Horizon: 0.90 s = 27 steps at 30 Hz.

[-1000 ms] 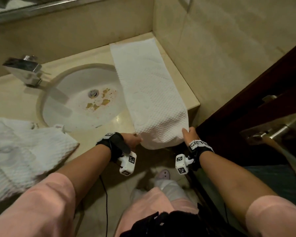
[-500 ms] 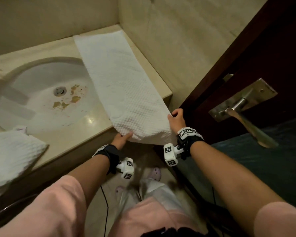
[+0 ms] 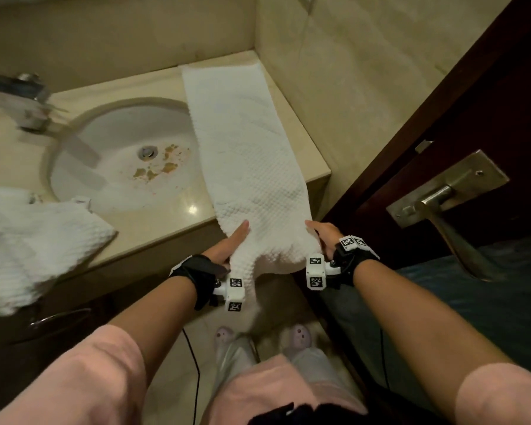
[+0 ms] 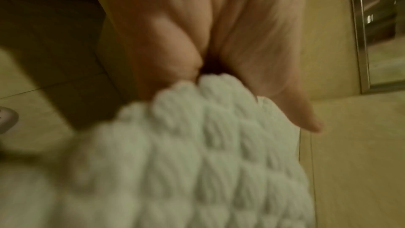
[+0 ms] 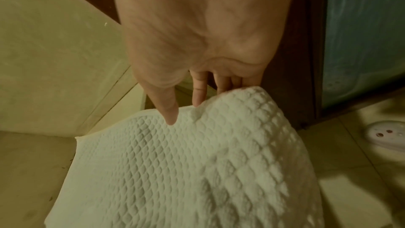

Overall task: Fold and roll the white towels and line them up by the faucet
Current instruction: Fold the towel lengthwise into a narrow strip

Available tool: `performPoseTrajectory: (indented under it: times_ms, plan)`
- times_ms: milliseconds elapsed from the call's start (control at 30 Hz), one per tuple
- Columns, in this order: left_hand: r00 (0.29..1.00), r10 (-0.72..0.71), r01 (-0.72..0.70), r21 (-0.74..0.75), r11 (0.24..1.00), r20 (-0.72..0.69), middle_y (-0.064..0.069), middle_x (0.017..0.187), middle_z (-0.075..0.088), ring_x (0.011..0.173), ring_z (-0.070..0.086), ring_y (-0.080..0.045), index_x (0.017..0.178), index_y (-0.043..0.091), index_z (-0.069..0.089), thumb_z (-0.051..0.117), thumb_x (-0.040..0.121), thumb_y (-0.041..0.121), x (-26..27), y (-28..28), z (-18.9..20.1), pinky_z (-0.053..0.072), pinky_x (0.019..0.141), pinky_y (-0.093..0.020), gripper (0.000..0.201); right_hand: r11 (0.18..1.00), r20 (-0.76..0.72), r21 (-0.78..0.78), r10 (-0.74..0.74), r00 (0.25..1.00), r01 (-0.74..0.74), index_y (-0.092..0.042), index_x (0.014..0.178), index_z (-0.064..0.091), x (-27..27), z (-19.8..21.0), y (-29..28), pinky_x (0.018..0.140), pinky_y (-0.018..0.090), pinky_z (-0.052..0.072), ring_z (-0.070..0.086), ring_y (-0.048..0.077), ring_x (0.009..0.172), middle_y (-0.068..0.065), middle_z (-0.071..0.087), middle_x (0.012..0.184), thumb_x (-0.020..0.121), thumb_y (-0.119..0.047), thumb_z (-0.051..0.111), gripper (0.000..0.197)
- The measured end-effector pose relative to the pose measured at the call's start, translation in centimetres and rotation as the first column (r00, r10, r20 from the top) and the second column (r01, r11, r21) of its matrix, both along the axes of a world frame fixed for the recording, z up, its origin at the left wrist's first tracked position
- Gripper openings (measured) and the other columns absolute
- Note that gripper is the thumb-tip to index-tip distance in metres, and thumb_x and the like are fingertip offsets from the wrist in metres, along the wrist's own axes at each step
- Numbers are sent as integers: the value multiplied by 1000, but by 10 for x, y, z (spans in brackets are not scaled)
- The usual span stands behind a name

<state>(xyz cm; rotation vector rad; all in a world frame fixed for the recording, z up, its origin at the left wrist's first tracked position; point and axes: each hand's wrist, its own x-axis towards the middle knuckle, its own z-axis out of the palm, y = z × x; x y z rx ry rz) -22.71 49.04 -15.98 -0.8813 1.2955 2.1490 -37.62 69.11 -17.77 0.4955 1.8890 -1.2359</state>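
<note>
Fingers of both hands pinch the near end of the folded towel [image 3: 242,154]: left hand [image 3: 230,243], right hand [image 3: 324,237]. Head view: its long axis runs away from them over the counter [image 3: 154,222], right of the sink [image 3: 111,167]; faucet [image 3: 22,99] far left. Left wrist view: thumb and fingers [image 4: 166,55] clamp blurred waffle weave. Right wrist view: thumb [image 5: 166,107] on top, fingers beneath
</note>
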Motion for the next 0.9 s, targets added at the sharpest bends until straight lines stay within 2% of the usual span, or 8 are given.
performPoseTrajectory:
  times_ms: [67, 100, 133, 267, 400, 533, 600, 900]
  plan:
    - [996, 88, -89, 67, 994, 12, 0, 87, 72, 69, 66, -2, 115, 14, 55, 45, 99, 38, 4, 2, 9, 47, 91, -21, 31, 999, 42, -40, 7, 999, -5, 2, 110, 64, 7, 10, 1, 81, 43, 55, 66, 32, 88, 16, 68, 103, 91, -24, 63, 32]
    - [993, 113, -114, 96, 989, 18, -5, 70, 72, 53, 66, -7, 110, 7, 57, 45, 100, 25, 7, 6, 21, 56, 69, -21, 23, 998, 57, -65, 9, 998, -6, 0, 106, 63, 9, 15, 2, 74, 39, 54, 64, 29, 82, 14, 68, 97, 92, -23, 61, 27]
    - [989, 145, -147, 121, 982, 26, -9, 71, 72, 54, 68, -12, 113, 4, 58, 48, 98, 17, 9, 8, 25, 57, 57, -22, 22, 996, 77, -89, 13, 997, -6, -2, 101, 62, 9, 16, 4, 69, 37, 53, 63, 26, 77, 12, 66, 91, 93, -23, 60, 23]
    - [969, 243, -246, 97, 964, 48, -10, 106, 71, 88, 70, -22, 125, 7, 58, 60, 88, 18, 6, 6, 21, 57, 76, -31, 38, 992, 116, -124, 46, 992, -31, -7, 91, 59, 11, 20, 9, 68, 33, 52, 61, 23, 78, 9, 64, 86, 95, -23, 57, 17]
    - [947, 321, -320, 149, 936, 21, -12, 105, 71, 87, 71, -25, 125, 8, 56, 55, 94, 22, -3, 12, 31, 59, 73, -34, 34, 983, 84, -84, 170, 982, -163, -5, 110, 62, 19, 11, 16, 93, 38, 50, 63, 25, 100, 9, 68, 103, 91, -33, 61, 33]
    - [931, 357, -364, 151, 919, 77, -18, 106, 70, 91, 69, -32, 125, 8, 55, 50, 97, 32, -8, 15, 36, 58, 74, -41, 37, 970, 97, -158, 203, 974, -186, -10, 121, 62, 24, -18, 31, 99, 38, 46, 61, 23, 110, 7, 68, 116, 74, -40, 73, 56]
    - [917, 384, -396, 128, 909, 113, -18, 112, 67, 100, 65, -34, 129, 8, 52, 45, 98, 37, -6, 14, 36, 53, 80, -44, 43, 968, 81, -221, 141, 987, -120, -8, 122, 61, 32, -13, 36, 105, 41, 42, 59, 25, 114, 9, 67, 119, 80, -30, 70, 48]
    - [913, 384, -396, 68, 916, 137, -12, 114, 68, 101, 66, -30, 127, 13, 55, 40, 98, 45, 22, 17, 8, 49, 83, -43, 45, 960, 47, -272, -50, 998, 61, -3, 115, 66, 40, 4, 43, 95, 42, 49, 65, 31, 104, 14, 69, 112, 88, -22, 65, 33]
